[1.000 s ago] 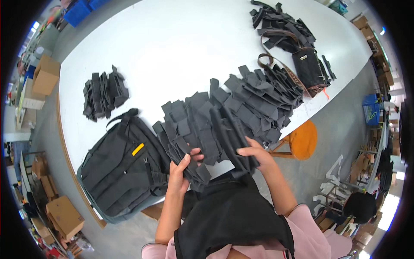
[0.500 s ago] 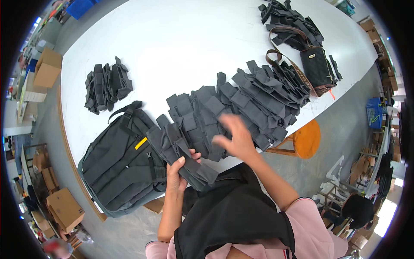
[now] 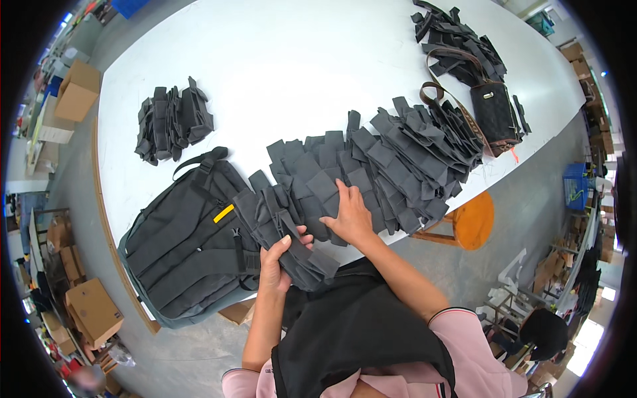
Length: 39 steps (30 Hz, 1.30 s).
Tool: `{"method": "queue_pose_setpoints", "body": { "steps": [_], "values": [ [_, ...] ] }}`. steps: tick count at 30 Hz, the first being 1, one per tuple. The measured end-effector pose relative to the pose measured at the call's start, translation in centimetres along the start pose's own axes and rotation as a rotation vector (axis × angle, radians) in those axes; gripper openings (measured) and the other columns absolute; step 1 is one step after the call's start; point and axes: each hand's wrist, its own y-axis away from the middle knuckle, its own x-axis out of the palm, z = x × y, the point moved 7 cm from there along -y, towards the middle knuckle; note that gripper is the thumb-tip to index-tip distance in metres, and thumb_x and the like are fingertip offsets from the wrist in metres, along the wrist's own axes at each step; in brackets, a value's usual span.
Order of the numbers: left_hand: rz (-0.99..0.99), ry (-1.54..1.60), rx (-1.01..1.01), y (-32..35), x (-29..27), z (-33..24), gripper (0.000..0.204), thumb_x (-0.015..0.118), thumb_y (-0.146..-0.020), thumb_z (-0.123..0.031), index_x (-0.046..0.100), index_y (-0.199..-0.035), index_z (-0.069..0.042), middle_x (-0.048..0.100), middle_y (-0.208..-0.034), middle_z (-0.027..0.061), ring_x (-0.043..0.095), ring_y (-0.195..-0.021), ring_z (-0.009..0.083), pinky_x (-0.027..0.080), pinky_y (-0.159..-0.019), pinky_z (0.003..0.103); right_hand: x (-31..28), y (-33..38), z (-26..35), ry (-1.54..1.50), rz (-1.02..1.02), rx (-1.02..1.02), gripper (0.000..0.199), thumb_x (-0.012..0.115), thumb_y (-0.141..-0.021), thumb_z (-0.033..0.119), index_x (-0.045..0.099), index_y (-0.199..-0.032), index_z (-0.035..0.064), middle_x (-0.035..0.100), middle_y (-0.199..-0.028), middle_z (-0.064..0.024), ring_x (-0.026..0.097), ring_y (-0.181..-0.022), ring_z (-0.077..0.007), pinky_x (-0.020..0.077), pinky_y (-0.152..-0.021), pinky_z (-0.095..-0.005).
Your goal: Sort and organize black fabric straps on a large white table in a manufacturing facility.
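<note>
Currently the left hand (image 3: 277, 262) is closed around a fanned stack of dark grey folded fabric strap pieces (image 3: 282, 229) at the near table edge, while the right hand (image 3: 350, 215), fingers flat and gripping nothing, presses on the long overlapping row of like pieces (image 3: 391, 166) just beyond. Judged step: gathering pieces into the held stack; the next pick calls for separating one piece without disturbing neighbours. Left of the grip a black backpack (image 3: 182, 249) overhangs the white table (image 3: 298, 73), which lies bare farther out.
</note>
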Motion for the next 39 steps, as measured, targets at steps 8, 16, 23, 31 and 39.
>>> {"method": "queue_pose_setpoints", "body": {
  "steps": [8, 16, 23, 31, 39],
  "values": [
    [-0.02, -0.017, 0.013, 0.1, -0.1, -0.8, 0.04, 0.06, -0.078, -0.014, 0.05, -0.11, 0.009, 0.06, -0.105, 0.0194, 0.063, -0.091, 0.0277, 0.054, -0.079, 0.039, -0.1, 0.0, -0.9, -0.112, 0.0, 0.084, 0.088, 0.08, -0.061, 0.027, 0.032, -0.131, 0.0006, 0.048, -0.123, -0.0189, 0.047, -0.114, -0.0349, 0.0422, -0.092, -0.0403],
    [0.195, 0.192, -0.002, 0.6, -1.1, -1.5, 0.043, 0.059, -0.078, -0.014, 0.049, -0.113, 0.009, 0.059, -0.105, 0.0206, 0.062, -0.092, 0.0301, 0.054, -0.08, 0.04, -8.6, 3.2, -0.6, -1.391, 0.431, -0.005, 0.085, 0.078, -0.057, 0.017, 0.036, -0.128, -0.0044, 0.048, -0.118, -0.0159, 0.05, -0.107, -0.021, 0.0417, -0.089, -0.0312],
    [0.111, -0.058, 0.036, -0.3, 1.2, -1.4, 0.045, 0.062, -0.078, -0.015, 0.049, -0.113, 0.009, 0.059, -0.107, 0.0208, 0.062, -0.094, 0.0309, 0.053, -0.08, 0.041, -6.9, 5.2, -1.9, -1.173, 0.241, 0.124, 0.086, 0.079, -0.059, 0.013, 0.033, -0.129, -0.0062, 0.045, -0.121, -0.0168, 0.05, -0.106, -0.0258, 0.0372, -0.097, -0.0327],
    [0.122, -0.423, 0.105, -0.4, 0.6, -0.9, 0.068, 0.075, -0.063, -0.009, 0.046, -0.123, 0.005, 0.057, -0.116, 0.0178, 0.059, -0.103, 0.027, 0.045, -0.092, 0.036, 2.2, 8.0, 4.9, -0.236, 0.312, -0.332, 0.078, 0.071, -0.074, 0.032, 0.034, -0.128, -0.0085, 0.038, -0.129, -0.0291, 0.038, -0.121, -0.0378, 0.0297, -0.103, -0.0412],
    [-0.02, 0.014, 0.154, 1.2, -0.2, -4.0, 0.057, 0.057, -0.069, -0.005, 0.042, -0.122, 0.008, 0.056, -0.111, 0.0206, 0.062, -0.096, 0.0323, 0.052, -0.084, 0.041, 1.8, -0.1, 0.1, -0.148, -0.108, -0.069, 0.085, 0.074, -0.066, 0.016, 0.027, -0.136, 0.0025, 0.041, -0.117, -0.0196, 0.044, -0.108, -0.0319, 0.0403, -0.09, -0.0396]
  ]
}}
